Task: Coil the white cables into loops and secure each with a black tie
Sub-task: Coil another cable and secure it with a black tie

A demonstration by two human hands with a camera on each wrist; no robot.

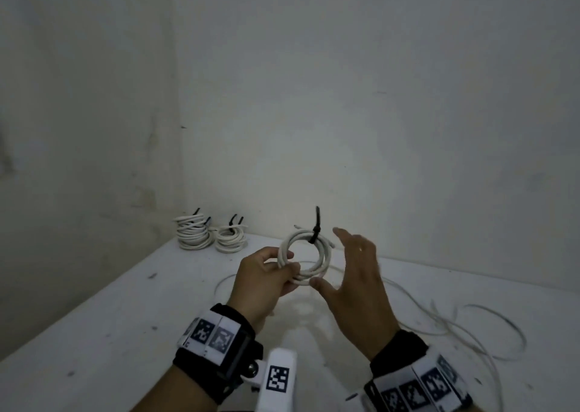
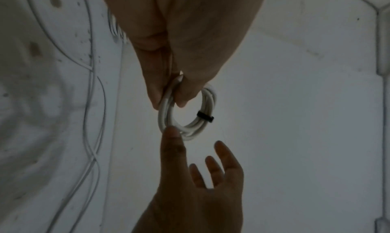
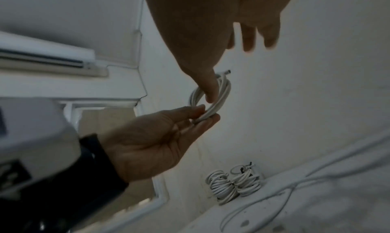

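Note:
A small coil of white cable is held upright above the table. A black tie wraps its top, with the tail sticking up. My left hand pinches the coil's lower left side between thumb and fingers. My right hand is open just right of the coil, fingers spread, with its thumb tip at the coil's lower edge. In the left wrist view the coil, its tie, the pinching left hand and the right hand all show. In the right wrist view the left hand grips the coil.
Two stacks of tied coils stand in the far left corner of the white table, against the wall; they also show in the right wrist view. Loose white cable sprawls over the table's right side and under my hands.

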